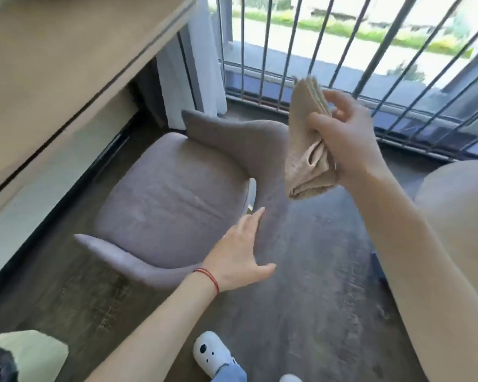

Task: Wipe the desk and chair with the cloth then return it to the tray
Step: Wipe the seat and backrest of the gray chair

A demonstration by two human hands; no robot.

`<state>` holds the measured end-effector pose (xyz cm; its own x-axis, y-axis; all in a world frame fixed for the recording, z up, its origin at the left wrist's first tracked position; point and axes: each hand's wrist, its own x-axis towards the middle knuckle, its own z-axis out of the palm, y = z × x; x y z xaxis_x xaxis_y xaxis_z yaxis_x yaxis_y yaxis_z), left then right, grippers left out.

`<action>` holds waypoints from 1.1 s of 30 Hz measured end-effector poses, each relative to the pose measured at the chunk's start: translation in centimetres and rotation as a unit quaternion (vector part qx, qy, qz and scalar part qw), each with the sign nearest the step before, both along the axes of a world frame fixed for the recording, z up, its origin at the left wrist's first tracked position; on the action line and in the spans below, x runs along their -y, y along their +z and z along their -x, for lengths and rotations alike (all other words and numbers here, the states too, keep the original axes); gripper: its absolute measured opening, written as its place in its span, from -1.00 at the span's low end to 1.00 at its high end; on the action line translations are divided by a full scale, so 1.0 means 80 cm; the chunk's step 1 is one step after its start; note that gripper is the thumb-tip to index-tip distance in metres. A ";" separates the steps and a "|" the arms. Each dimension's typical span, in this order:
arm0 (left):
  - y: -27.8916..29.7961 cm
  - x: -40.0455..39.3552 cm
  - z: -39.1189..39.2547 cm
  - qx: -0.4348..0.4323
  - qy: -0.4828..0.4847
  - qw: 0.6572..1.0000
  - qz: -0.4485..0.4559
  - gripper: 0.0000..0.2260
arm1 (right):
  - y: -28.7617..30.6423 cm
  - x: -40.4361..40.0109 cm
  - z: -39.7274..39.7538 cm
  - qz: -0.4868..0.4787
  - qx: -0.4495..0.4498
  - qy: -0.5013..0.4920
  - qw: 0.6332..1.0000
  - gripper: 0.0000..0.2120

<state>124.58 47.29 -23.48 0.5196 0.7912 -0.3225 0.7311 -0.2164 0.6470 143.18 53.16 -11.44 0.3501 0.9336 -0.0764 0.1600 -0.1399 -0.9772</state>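
Observation:
A mauve upholstered chair [166,199] stands on the dark floor beside the beige desk [53,51], whose top fills the upper left. My right hand [348,136] is raised above the chair's backrest, shut on a folded beige cloth [307,139] that hangs down from its fingers. My left hand [240,255] is lower, fingers spread, resting against the chair's back edge near the seat. A red string bracelet circles that wrist. No tray is in view.
A barred window [342,51] with a white curtain [202,64] lies beyond the chair. A round beige surface [458,210] sits at the right edge. A green and black object [25,357] is at the bottom left. My white shoe [213,354] stands on the wood floor.

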 end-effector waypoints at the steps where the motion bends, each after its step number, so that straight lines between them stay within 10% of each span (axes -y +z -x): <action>1: -0.006 0.009 -0.002 -0.032 0.024 0.997 -0.073 -0.26 | -0.009 0.021 -0.015 -0.003 -0.018 -0.023 1.000 -0.71; 4: -0.020 0.023 -0.007 -0.067 0.109 0.965 -0.229 -0.48 | -0.050 0.074 -0.047 -0.007 -0.086 -0.093 0.992 -0.71; 12: -0.032 0.005 0.005 -0.047 0.031 0.968 -0.243 -0.58 | -0.188 0.150 -0.044 0.048 -0.259 -0.203 0.943 -0.69; 33: -0.036 0.003 0.009 0.013 0.024 0.969 -0.246 -0.66 | -0.235 0.098 0.080 -0.117 -0.176 -0.185 0.960 -0.61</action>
